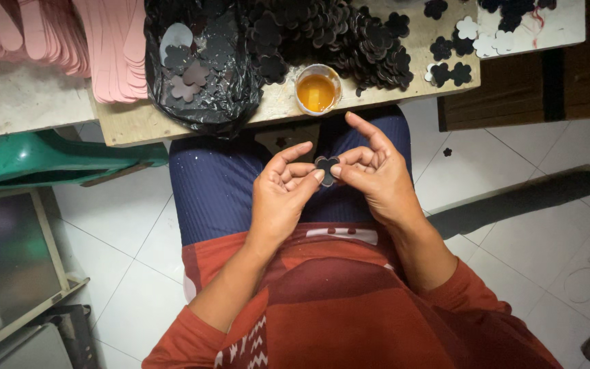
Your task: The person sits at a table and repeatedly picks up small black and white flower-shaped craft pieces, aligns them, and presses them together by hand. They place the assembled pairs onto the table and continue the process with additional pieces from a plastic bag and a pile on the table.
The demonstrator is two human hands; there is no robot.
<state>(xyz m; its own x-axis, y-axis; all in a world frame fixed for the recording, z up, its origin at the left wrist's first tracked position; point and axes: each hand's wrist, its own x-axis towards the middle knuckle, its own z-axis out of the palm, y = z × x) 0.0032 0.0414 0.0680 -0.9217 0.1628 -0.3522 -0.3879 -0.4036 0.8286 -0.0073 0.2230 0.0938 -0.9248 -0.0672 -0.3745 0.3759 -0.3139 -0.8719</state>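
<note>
Here both hands meet over the lap, pinching one small dark flower piece (326,168) between them. The left hand (283,198) grips its left edge with thumb and forefinger; the right hand (375,179) holds the other side with its thumb and bent fingers, forefinger raised and pointing toward the table. The piece hangs above the blue trousers (220,188), just short of the table's near edge.

At that near edge, straight ahead of the hands, stands a small cup of orange glue (317,90). Behind it lies a big heap of dark flower pieces (329,37), with a few white ones (486,39) toward the right end. A black bag (199,75) holding more pieces sags over the near edge to the left, beside pink strips (69,34). Judging by the heap, many pieces remain to be handled; no finished ones can be told apart from it.
</note>
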